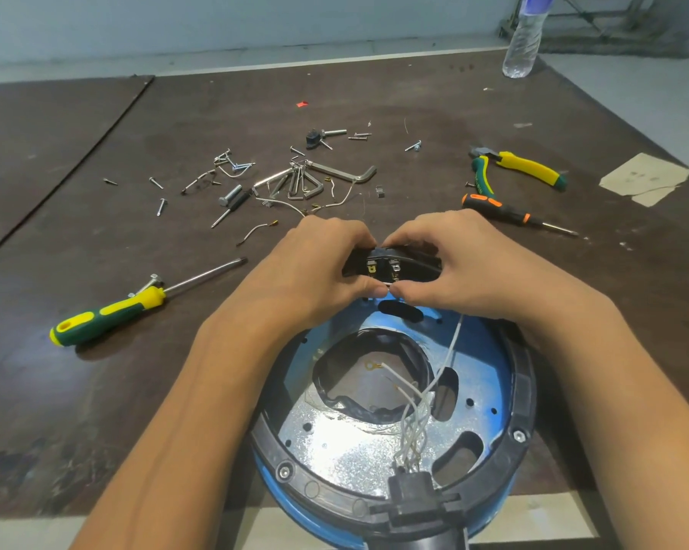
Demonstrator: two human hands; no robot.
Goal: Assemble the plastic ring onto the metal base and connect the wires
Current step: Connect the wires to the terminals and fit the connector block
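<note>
A blue metal base (481,375) lies at the table's near edge, its silvery inner plate facing up. A black plastic ring (521,394) sits around its rim. Both hands meet at the ring's far side, over a black section with metal terminals (390,267). My left hand (319,267) holds that section from the left, fingers over its top. My right hand (450,260) holds it from the right, and the two thumbs pinch the end of a white wire (452,343). More white wires (412,422) run from a black connector block (412,494) at the near rim.
Loose screws, bolts and hex keys (307,178) lie scattered beyond the hands. A green-yellow screwdriver (136,307) lies left; pliers (521,168) and an orange-black screwdriver (509,212) lie right. A water bottle (523,45) stands at the far right corner.
</note>
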